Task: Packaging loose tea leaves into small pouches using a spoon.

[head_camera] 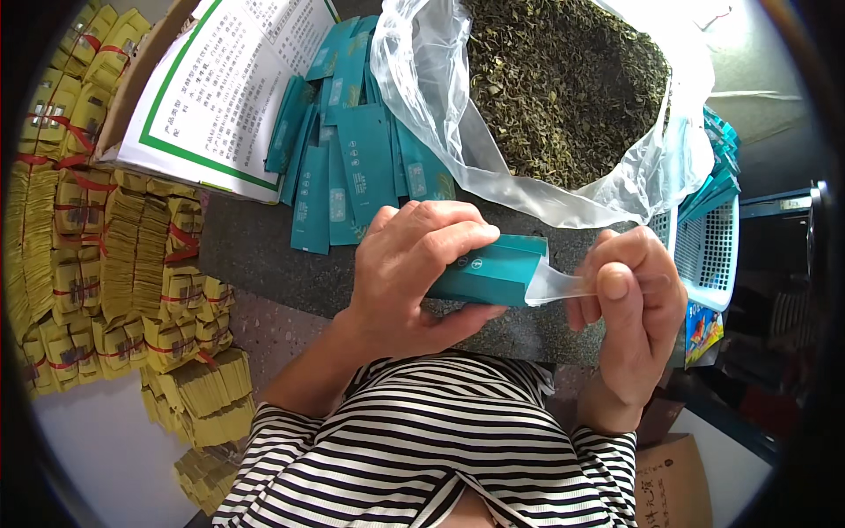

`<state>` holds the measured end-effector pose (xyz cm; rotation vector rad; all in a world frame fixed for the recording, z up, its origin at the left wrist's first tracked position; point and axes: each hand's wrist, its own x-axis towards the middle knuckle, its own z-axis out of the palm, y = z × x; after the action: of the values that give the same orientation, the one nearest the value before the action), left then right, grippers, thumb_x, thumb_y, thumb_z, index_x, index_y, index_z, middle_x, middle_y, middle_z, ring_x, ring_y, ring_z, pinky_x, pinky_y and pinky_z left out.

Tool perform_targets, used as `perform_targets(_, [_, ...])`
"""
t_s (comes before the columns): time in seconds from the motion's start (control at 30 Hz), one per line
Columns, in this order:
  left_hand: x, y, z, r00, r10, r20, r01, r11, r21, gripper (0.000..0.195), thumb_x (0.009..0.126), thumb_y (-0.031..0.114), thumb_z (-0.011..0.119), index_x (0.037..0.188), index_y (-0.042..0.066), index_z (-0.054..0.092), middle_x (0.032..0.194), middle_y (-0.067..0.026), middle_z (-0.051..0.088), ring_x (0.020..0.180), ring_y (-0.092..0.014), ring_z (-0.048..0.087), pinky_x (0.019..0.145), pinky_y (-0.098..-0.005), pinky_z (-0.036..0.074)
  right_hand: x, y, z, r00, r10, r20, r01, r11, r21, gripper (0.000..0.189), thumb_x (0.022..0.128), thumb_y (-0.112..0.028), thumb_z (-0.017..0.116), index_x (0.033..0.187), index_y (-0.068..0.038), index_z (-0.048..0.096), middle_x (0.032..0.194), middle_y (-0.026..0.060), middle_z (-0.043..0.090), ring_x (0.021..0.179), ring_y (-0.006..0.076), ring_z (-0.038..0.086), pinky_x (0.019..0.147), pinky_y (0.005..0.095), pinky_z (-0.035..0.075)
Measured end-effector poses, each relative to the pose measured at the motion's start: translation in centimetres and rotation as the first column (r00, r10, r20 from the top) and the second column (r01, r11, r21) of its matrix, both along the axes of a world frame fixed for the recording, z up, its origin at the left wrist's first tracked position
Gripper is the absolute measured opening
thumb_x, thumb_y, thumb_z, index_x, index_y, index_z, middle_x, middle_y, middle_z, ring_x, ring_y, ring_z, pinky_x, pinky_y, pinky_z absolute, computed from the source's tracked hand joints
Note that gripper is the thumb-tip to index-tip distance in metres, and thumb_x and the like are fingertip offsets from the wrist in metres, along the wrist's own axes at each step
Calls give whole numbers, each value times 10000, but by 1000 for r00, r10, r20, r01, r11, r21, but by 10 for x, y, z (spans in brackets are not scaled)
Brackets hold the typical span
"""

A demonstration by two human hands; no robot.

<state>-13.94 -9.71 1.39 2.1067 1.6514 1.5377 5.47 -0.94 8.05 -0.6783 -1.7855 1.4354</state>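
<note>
My left hand (pixel 422 277) grips a small teal paper packet (pixel 485 272), thumb below and fingers over its upper side. From the packet's right end sticks a translucent plastic piece (pixel 558 285), which narrows toward my right hand (pixel 630 297). That hand pinches the piece's far end between thumb and curled fingers; how far the piece reaches inside the packet is hidden. Just beyond my hands stands a large clear plastic bag (pixel 475 175) with its mouth wide, full of dried green tea leaves (pixel 568 92).
Teal packets (pixel 366 158) lie piled left of the bag, beside a printed cardboard box (pixel 218 99). A light-blue plastic basket (pixel 716 251) with more packets (pixel 716 178) stands right. Yellow paper bundles with red ties (pixel 125 244) stack far left. A brown carton (pixel 673 482) sits low right.
</note>
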Motion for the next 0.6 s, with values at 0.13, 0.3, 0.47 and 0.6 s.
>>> perform_targets(0.13, [1, 0, 0, 1000, -18, 20, 18, 1000, 2, 593, 658, 247, 862, 1146, 21, 612, 1069, -179, 664, 906, -286, 657, 779, -371, 488, -2, 4, 2, 999, 29, 39, -26, 997, -73, 188, 971, -111, 609, 828, 6, 575, 666, 20, 537, 556, 63, 479, 509, 226, 359])
perform_targets(0.3, [-3, 4, -3, 984, -77, 163, 65, 995, 78, 509, 705, 208, 827, 1114, -7, 614, 1051, -203, 632, 915, -263, 642, 773, -335, 521, -5, 9, 2, 989, -21, 144, -2, 988, 156, 132, 946, -70, 625, 842, 3, 590, 660, 22, 545, 548, 81, 482, 507, 241, 367])
perform_targets(0.47, [-5, 14, -2, 977, -81, 199, 71, 996, 58, 482, 694, 194, 820, 1085, -1, 617, 1043, -186, 630, 908, -258, 637, 777, -339, 517, -3, 15, 3, 995, -31, 96, 18, 991, 133, 119, 947, -68, 625, 853, 0, 598, 659, 20, 537, 559, 76, 466, 516, 242, 359])
perform_targets(0.6, [-12, 26, 5, 982, -42, 183, 32, 998, 58, 479, 675, 169, 824, 1078, 8, 620, 1060, -169, 626, 908, -252, 630, 791, -336, 512, 3, 27, 18, 964, -266, 22, 260, 956, 137, 195, 994, -141, 600, 842, -17, 602, 652, -29, 501, 581, 38, 436, 524, 219, 314])
